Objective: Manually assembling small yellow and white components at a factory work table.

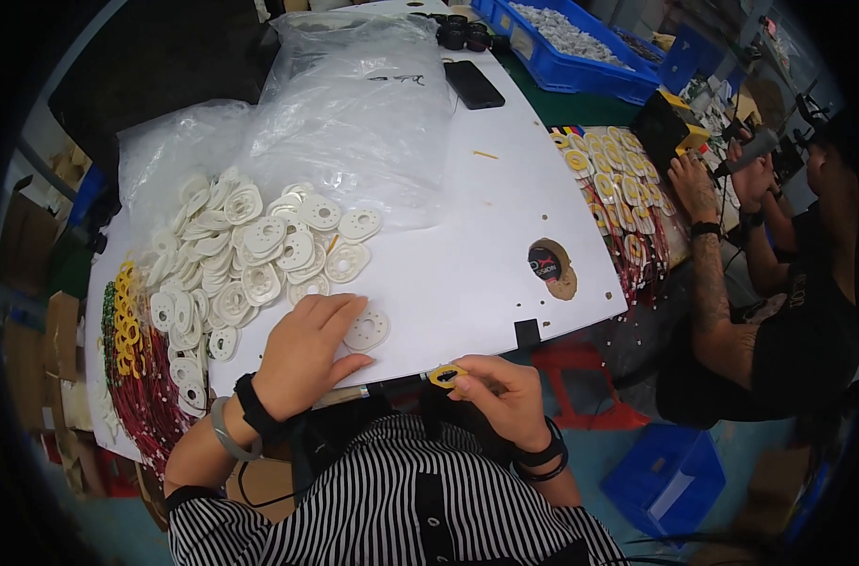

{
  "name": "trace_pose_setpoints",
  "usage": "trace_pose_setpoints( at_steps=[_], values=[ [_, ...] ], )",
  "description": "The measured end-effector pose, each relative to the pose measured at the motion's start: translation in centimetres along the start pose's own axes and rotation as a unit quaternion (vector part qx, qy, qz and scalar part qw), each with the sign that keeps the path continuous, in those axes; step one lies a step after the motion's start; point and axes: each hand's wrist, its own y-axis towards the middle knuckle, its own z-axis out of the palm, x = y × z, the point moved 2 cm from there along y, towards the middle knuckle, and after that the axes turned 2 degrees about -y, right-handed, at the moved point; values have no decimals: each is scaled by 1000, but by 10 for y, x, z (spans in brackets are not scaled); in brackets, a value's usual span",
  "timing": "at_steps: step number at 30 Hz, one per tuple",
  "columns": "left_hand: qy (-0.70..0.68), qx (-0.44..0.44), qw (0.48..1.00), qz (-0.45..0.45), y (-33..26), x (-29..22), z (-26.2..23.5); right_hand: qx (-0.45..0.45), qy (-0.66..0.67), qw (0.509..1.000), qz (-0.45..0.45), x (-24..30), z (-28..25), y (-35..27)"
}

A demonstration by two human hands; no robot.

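White plastic disc (pixel 366 330), flat and holed, lies at the table's (pixel 467 274) near edge under the left hand's (pixel 309 351) spread fingertips; it looks light, stiff and slick, best pinched by its rim. The right hand (pixel 505 391) pinches a yellow ring (pixel 446 376) against a slim tool (pixel 382 388). The tool's tip is hidden; the heap of discs (pixel 250 255) blurs together.

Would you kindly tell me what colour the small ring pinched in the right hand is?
The small ring in the right hand is yellow, seen in the head view.
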Motion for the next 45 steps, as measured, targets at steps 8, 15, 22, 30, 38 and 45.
trace_pose_setpoints(
  at_steps=[8,15,22,30,38,45],
  values=[
    [44,47,997,36,5,5,1,0,43,999,8,-1,7,0],
    [-419,110,901,-34,2,-27,9,70,273,958,51,14,2,7],
    [-452,109,885,33,1,-47,36,91,305,947,45,10,-2,3],
    [-482,112,869,13,1,-50,46,63,250,965,48,11,-7,-5],
    [-439,122,890,19,-1,-49,51,61,192,979,37,12,-6,-7],
    [-338,146,930,14,-8,-52,47,47,129,990,35,10,-4,-9]
  ],
)
